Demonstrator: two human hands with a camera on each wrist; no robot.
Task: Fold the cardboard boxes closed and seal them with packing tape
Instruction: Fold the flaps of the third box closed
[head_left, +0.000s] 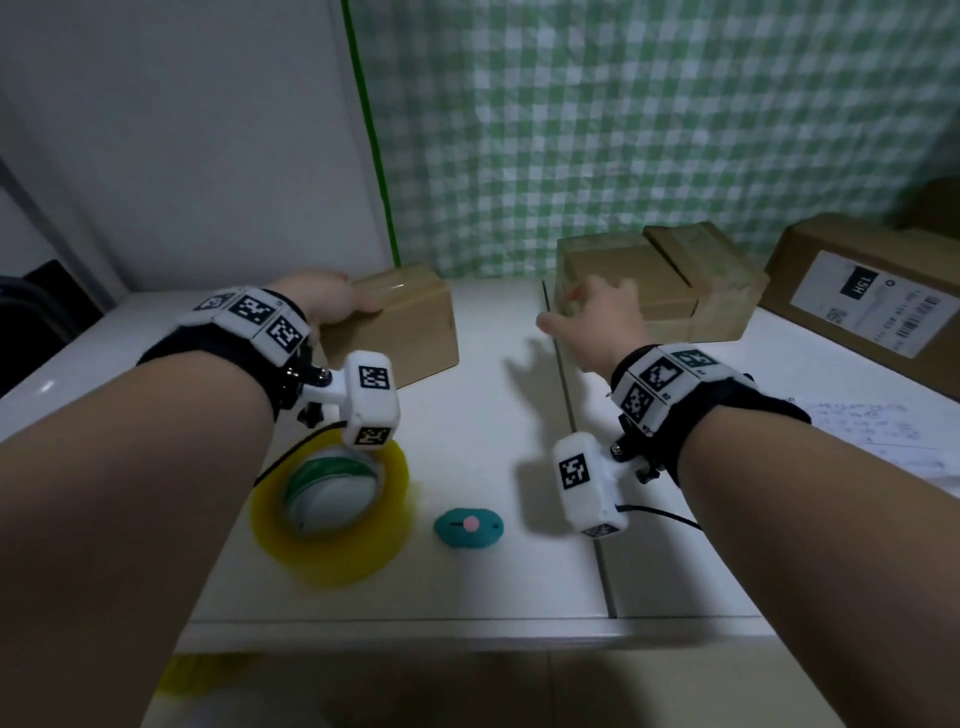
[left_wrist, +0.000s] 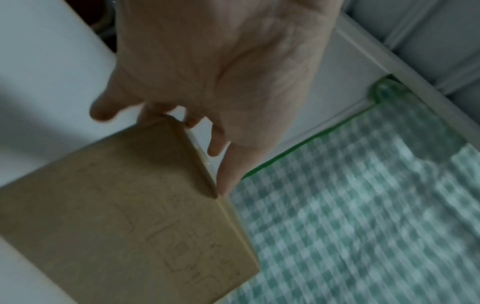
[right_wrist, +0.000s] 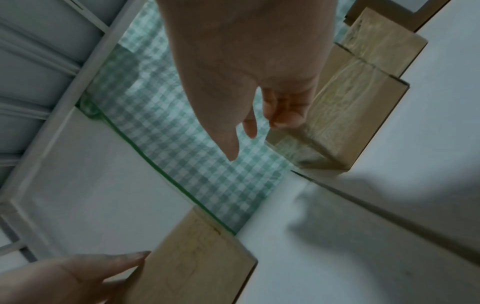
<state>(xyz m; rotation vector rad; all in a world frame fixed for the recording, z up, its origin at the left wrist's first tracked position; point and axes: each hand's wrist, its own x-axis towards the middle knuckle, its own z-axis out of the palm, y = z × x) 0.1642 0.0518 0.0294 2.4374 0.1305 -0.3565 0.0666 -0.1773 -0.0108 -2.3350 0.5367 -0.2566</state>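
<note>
Left hand (head_left: 324, 299) grip on small box (head_left: 410, 325), white table (head_left: 493, 415), green checked curtain (head_left: 649, 130)

White tabletop (head_left: 493, 415) with a dark seam (head_left: 582, 452). Small teal oval cutter with pink slider (head_left: 469, 527) lies nearer the viewer than the fingers. Green-and-white checked cloth (head_left: 649, 130) hangs beyond them. Scribbled paper sheet (head_left: 872, 431) lies right.
</note>
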